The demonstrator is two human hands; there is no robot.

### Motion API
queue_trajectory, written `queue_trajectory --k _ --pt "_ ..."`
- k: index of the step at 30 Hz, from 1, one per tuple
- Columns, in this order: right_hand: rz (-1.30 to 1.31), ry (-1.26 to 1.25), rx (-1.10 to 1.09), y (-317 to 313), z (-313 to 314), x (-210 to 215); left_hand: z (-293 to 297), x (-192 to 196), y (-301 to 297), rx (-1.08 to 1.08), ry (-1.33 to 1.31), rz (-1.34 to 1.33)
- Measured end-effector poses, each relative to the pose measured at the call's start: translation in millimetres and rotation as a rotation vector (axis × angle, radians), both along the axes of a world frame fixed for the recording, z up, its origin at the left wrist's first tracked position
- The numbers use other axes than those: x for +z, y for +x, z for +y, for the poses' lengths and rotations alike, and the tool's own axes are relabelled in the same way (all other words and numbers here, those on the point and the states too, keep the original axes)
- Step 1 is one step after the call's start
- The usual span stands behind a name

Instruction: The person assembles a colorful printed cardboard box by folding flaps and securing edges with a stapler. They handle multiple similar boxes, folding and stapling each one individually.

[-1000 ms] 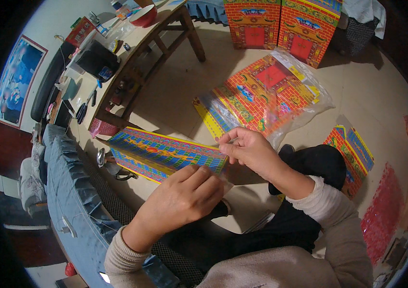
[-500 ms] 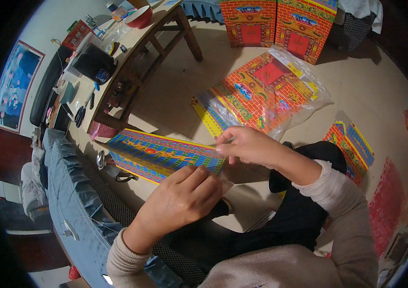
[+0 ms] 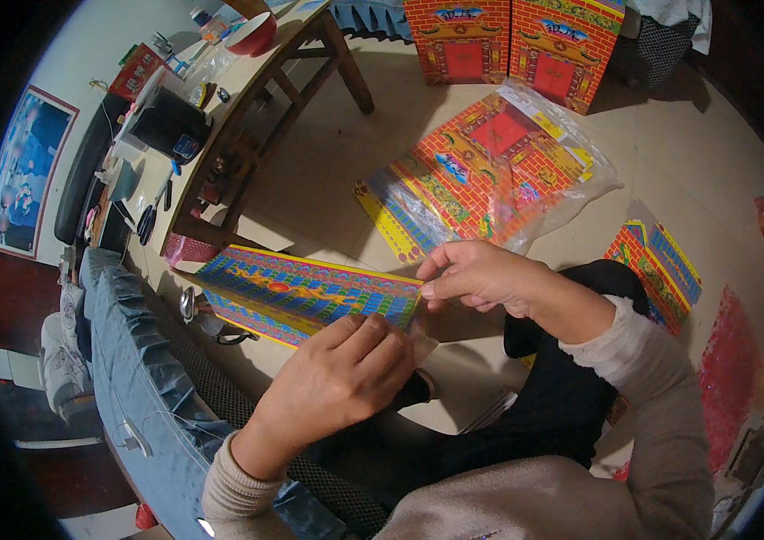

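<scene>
A long folded printed card piece (image 3: 285,290), roof-patterned in blue, green and yellow with a yellow edge, is held tilted before me. My left hand (image 3: 344,373) is closed on its near right part; the fingertips turn inward and are partly hidden. At the card's right-hand corner, my right hand (image 3: 485,277) is closed, thumb and index finger pressed together on the edge. Some thin, clear plastic seems to hang below that end, though its outline is hard to make out.
A plastic bag of red brick-patterned cards (image 3: 490,162) lies on the floor ahead. Two assembled cardboard houses (image 3: 562,58) stand behind it. More printed pieces (image 3: 656,265) lie at right. A wooden table (image 3: 341,54) stands ahead left, a blue-covered sofa (image 3: 134,378) at left.
My right hand has shifted slightly right along the card's edge to its corner, its thumb now lying against it. My left hand keeps its grip almost unmoved.
</scene>
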State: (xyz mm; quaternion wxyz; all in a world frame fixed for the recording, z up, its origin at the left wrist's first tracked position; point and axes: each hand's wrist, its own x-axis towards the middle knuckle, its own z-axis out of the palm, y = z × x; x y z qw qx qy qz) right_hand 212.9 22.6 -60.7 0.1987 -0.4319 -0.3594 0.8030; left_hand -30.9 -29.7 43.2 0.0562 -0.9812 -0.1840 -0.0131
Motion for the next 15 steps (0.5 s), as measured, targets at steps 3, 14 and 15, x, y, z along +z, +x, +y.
queue_trajectory --k 3,14,15 --pt "0.038 -0.025 -0.019 1.7 -5.1 -6.1 -0.2 0.7 0.5 -0.008 0.003 -0.01" --pt "-0.086 0.26 -0.106 -5.9 -21.9 -6.5 -0.3 2.4 2.3 -0.021 0.018 0.001" --pt "-0.097 0.274 -0.101 -6.5 -22.5 -5.0 -0.3 2.1 1.4 -0.02 0.013 0.0"
